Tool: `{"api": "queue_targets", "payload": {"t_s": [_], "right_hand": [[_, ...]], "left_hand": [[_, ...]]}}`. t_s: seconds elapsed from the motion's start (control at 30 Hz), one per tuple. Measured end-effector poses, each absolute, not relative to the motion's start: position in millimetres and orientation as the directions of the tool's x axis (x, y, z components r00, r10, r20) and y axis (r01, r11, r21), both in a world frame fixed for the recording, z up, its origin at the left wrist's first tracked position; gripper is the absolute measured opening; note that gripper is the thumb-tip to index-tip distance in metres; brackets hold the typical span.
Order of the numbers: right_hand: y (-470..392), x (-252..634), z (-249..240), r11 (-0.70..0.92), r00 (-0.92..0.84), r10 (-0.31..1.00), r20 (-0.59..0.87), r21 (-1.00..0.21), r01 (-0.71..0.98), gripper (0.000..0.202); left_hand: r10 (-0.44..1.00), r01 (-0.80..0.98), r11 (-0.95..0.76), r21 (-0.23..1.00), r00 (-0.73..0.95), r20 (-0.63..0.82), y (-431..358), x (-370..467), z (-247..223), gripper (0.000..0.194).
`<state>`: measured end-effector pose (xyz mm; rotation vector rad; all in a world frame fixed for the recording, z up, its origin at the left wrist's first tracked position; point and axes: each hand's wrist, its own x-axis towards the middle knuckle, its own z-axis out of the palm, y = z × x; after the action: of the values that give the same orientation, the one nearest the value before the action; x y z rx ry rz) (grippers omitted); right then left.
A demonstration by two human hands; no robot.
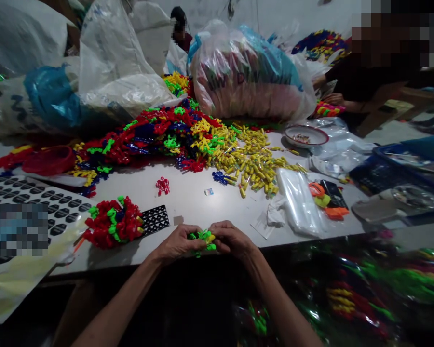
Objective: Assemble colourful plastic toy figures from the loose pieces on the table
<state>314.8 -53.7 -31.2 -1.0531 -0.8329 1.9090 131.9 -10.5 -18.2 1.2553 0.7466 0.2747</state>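
Note:
Near the table's front edge, my left hand [177, 243] is closed on a small green plastic toy figure [202, 235]. The closed fingers of my right hand [235, 238] grip a small yellow piece [210, 239] against the figure; its far end is hidden by them. Farther back, a red toy figure [162, 186] lies alone, and a blue one [220, 178] touches the edge of a heap of small yellow pieces [255, 154]. To the left sits a cluster of red and green figures [114, 221] beside a black patterned sheet [156, 218].
A large pile of coloured figures [144, 135] covers the back, below stuffed plastic bags [253, 77]. Clear plastic bags [298, 200], a bowl [306, 136] and a blue basket [369, 168] are at right. A sheet of black stickers [54, 202] lies left. Another person [369, 79] sits far right.

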Motion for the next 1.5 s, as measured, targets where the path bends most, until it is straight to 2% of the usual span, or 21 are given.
{"api": "queue_targets", "payload": {"t_s": [0.07,0.17,0.3,0.37,0.5,0.7,0.8,0.87,1.0,1.17,1.4,1.5], "right_hand": [[-52,313,-29,-0.443,-0.286,0.884,-0.37,-0.859,-0.258,0.028],[-46,309,-28,-0.344,-0.115,0.935,-0.335,-0.936,-0.074,0.033],[-29,309,-33,-0.265,0.007,0.964,-0.265,-0.962,0.069,0.033],[-19,313,-36,-0.271,-0.053,0.961,-0.273,-0.962,0.036,0.034],[-9,319,-40,-0.349,-0.258,0.916,-0.305,-0.926,-0.143,0.031],[-18,309,-39,-0.381,-0.265,0.913,-0.31,-0.88,-0.282,0.028],[-21,306,-38,-0.428,-0.345,0.885,-0.312,-0.837,-0.341,0.027],[-22,307,-37,-0.424,-0.337,0.889,-0.309,-0.834,-0.354,0.028],[-22,309,-36,-0.412,-0.298,0.899,-0.319,-0.848,-0.333,0.029],[-26,308,-40,-0.422,-0.276,0.903,-0.331,-0.805,-0.417,0.027],[-32,299,-49,-0.435,-0.266,0.9,-0.345,-0.736,-0.519,0.028],[-32,299,-46,-0.4,-0.217,0.916,-0.337,-0.8,-0.447,0.03]], "left_hand": [[0.598,0.243,0.272,0.931,0.716,-0.361,-8,131,-19,0.034],[0.696,0.314,0.134,0.94,0.645,-0.315,-2,132,-24,0.033],[0.791,0.376,0.026,0.926,0.558,-0.249,11,138,-34,0.038],[0.783,0.353,0.061,0.934,0.563,-0.264,17,139,-35,0.039],[0.688,0.271,0.172,0.947,0.655,-0.313,26,135,-34,0.035],[0.652,0.082,0.379,0.922,0.683,-0.329,20,129,-42,0.035],[0.636,0.005,0.416,0.909,0.713,-0.296,15,129,-43,0.038],[0.613,0.007,0.43,0.903,0.731,-0.298,14,130,-42,0.04],[0.598,0.078,0.415,0.907,0.728,-0.336,13,131,-39,0.041],[0.654,0.048,0.398,0.916,0.686,-0.32,11,133,-40,0.042],[0.678,0.119,0.307,0.944,0.669,-0.305,12,136,-36,0.043],[0.67,0.185,0.232,0.955,0.682,-0.295,16,135,-31,0.04]]}}
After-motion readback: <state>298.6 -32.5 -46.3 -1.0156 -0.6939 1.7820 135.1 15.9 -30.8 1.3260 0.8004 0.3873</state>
